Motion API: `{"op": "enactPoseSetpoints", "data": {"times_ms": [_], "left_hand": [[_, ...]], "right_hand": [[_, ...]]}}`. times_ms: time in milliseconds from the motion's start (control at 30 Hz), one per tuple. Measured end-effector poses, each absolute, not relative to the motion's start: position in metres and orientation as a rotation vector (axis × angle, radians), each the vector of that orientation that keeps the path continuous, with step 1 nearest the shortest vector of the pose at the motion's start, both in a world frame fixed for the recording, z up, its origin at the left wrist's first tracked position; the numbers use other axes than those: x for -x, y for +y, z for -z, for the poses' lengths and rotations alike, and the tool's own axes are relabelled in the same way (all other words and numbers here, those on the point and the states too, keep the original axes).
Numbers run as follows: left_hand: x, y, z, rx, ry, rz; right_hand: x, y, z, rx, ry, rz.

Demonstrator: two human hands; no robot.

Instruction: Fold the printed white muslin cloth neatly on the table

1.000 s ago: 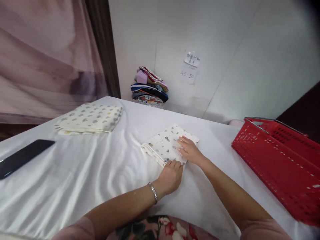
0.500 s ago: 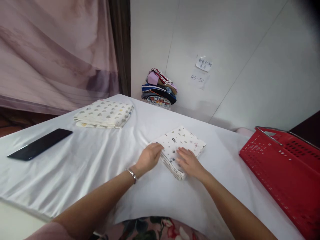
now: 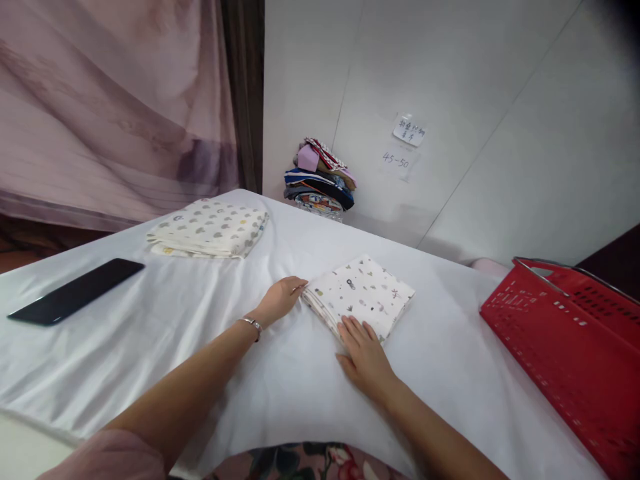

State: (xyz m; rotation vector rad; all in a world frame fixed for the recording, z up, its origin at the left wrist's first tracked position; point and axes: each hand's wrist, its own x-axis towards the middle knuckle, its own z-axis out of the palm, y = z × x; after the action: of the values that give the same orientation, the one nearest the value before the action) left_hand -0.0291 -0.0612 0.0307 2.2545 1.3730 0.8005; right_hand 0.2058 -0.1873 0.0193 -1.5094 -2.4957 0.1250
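Observation:
A folded white cloth (image 3: 370, 290) with small printed figures lies on the white-covered table in front of me. My left hand (image 3: 281, 298), a silver bracelet at its wrist, is at the cloth's left corner with thumb and fingers pinched together on its edge. My right hand (image 3: 364, 355) rests flat along the near edge of the cloth, fingers stretched out and partly covering the near corner. Farther left lies a second folded cloth (image 3: 213, 230), cream with grey and yellow prints, untouched by either hand.
A black flat device (image 3: 77, 291) lies at the left of the white table cover (image 3: 200, 347). A red perforated basket (image 3: 560, 360) stands at the right. Stacked folded clothes (image 3: 320, 180) rise beyond the far edge, by a wall with paper notes (image 3: 396, 161).
My left hand has drawn back left to the cloth's corner. My right hand has slid toward me, from the cloth's right part to its near edge.

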Motion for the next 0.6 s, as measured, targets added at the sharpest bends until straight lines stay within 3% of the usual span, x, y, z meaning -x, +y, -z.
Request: {"op": "enactPoseSetpoints", "data": {"times_ms": [400,600], "left_hand": [[0.031,-0.049,-0.036,-2.736,1.271,-0.474],[0.033,-0.053,-0.026,-2.792,1.415,-0.565]], "right_hand": [[-0.201,-0.189,-0.016,1.530,-2.418,-0.105],[-0.201,-0.192,-0.018,1.517,-2.415,-0.103]]}}
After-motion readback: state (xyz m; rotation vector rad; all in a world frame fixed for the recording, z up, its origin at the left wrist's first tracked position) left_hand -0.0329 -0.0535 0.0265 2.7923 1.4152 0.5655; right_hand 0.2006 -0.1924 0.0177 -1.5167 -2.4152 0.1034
